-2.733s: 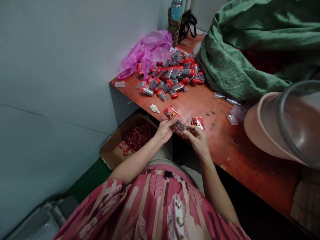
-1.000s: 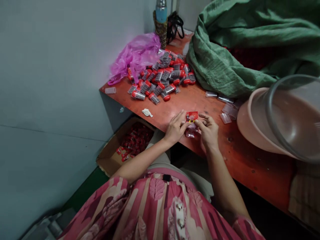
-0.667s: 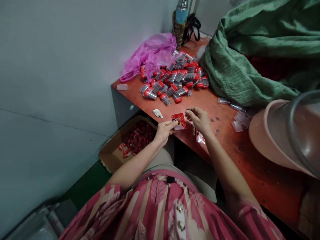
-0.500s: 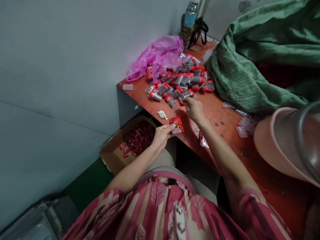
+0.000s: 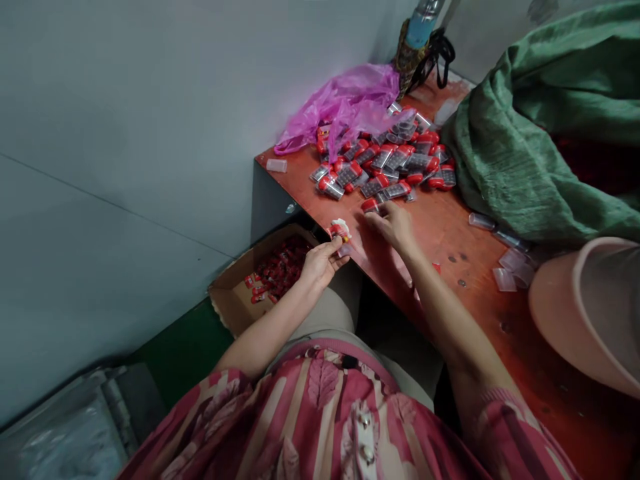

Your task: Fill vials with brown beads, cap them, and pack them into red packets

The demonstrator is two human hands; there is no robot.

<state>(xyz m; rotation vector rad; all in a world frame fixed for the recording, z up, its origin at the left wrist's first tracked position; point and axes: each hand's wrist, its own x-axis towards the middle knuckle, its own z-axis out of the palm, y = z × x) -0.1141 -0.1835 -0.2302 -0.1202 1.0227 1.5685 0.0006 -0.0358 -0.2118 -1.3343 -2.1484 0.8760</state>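
Between the thumb and fingers of my left hand (image 5: 321, 261) is a small red printed wrapper (image 5: 339, 231) with a clear lower part, held over the table's front edge. A white crumpled scrap (image 5: 342, 225) lies just behind it. My right hand (image 5: 397, 229) has its bent fingers on a small clear container with a red cap (image 5: 370, 205), at the near edge of the pile; the fingers cover part of it. Several similar containers (image 5: 400, 158) with dark contents are heaped beyond. Another wrapper is mostly hidden by my right forearm.
A pink plastic bag (image 5: 345, 100) partly covers the heap. A green cloth sack (image 5: 505, 127), loose clear tubes (image 5: 506, 280) and a pink bucket (image 5: 555, 320) stand to the right. Below the orange table (image 5: 445, 233), a cardboard box (image 5: 233, 300) holds many red pieces. A bottle (image 5: 423, 27) stands at the back.
My right hand has come down onto a red-capped container at the pile's near edge. The wrapper in my left hand has tilted and moved nearer the white scrap. The view has shifted slightly.
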